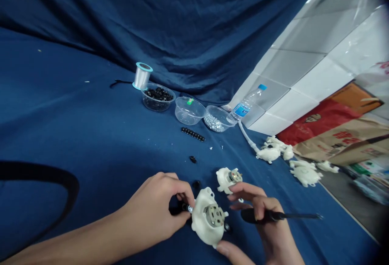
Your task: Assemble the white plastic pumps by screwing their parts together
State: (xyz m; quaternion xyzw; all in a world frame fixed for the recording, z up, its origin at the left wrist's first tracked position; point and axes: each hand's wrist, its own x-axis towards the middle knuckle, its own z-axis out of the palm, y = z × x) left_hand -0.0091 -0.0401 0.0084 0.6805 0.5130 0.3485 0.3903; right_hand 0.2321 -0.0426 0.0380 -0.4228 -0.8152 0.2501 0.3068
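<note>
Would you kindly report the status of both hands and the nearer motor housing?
Left hand pinching small dark piece beside nearer motor housing. Right hand gripping screwdriver, thumb at housing's lower edge. Second housing close beyond right hand.

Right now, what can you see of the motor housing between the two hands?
The motor housing is off-white, plastic-looking and rounded, with lugs and a looped ear on top. A slotted metallic motor sits in it, end face toward the camera. The left hand appears to touch its left edge; the right hand meets its lower tip with the thumb. Whether it rests on the blue cloth is unclear.
</note>
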